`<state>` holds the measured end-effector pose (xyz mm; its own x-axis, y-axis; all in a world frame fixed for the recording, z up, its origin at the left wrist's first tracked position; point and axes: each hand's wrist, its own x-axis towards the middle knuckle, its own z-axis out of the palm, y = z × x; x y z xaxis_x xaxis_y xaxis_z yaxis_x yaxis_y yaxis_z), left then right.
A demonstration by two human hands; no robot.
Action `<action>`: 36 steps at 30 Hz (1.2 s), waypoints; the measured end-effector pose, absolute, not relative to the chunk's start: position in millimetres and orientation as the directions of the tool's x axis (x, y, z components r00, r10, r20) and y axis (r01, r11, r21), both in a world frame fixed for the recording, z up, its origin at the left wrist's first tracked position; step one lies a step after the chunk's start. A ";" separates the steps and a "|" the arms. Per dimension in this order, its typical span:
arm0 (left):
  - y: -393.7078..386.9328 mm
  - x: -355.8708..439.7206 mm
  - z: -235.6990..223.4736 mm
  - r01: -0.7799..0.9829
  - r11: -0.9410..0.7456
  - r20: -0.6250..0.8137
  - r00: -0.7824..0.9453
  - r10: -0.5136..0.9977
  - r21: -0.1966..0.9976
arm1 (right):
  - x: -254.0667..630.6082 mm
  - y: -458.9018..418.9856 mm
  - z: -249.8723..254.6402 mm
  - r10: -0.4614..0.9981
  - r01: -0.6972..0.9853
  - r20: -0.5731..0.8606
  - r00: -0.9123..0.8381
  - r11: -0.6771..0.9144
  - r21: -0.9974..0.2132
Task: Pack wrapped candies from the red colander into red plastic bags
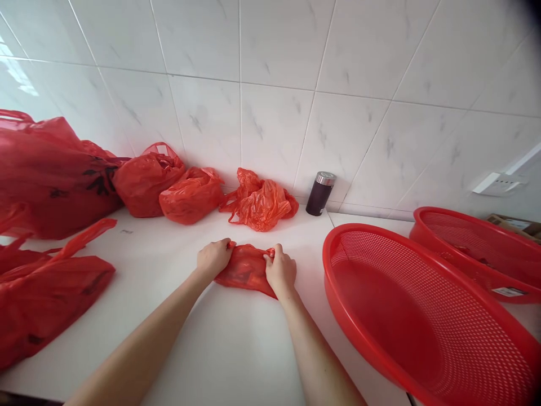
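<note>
A small red plastic bag [245, 268] lies on the white tabletop [232, 344] between my hands, with something inside that I cannot make out through the film. My left hand [214, 258] is closed on the bag's far left corner. On the far right corner, my right hand [281, 269] grips bunched plastic between thumb and fingers. The bag's top edge is drawn out between the two fists. Just beyond it sits a crumpled red plastic bag [264, 203] against the wall.
Filled red bags [190, 194] line the wall to the left, with a large one [54, 175] at the far left and another [54, 299] nearer me. A dark flask [320, 194] stands at the back. Red perforated baskets [338, 293] occupy the right; a power socket [499, 184] is on the tiled wall.
</note>
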<state>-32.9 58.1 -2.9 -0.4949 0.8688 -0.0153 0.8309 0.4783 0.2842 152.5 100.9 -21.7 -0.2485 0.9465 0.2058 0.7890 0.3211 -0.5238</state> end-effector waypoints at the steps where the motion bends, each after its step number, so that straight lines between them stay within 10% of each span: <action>1: 58.5 -32.5 -4.8 0.831 0.484 -0.011 -0.501 0.865 0.275 | 152.3 101.3 -21.7 0.946 0.797 0.204 -0.254 0.324 -0.509; 9: 52.8 -24.5 -16.1 0.804 0.513 0.070 -0.555 0.829 0.300 | 151.4 98.9 -24.2 0.948 0.813 0.243 -0.207 0.305 -0.497; 26: -33.2 -70.9 -5.8 0.533 0.315 0.207 -0.706 0.677 0.785 | 154.5 90.0 -32.0 0.903 0.544 0.373 -0.214 0.428 -0.722; 36: -26.3 -26.5 39.5 0.782 0.080 0.512 -0.478 0.714 0.618 | 159.0 87.3 -30.2 0.905 0.408 0.363 -0.224 0.425 -0.808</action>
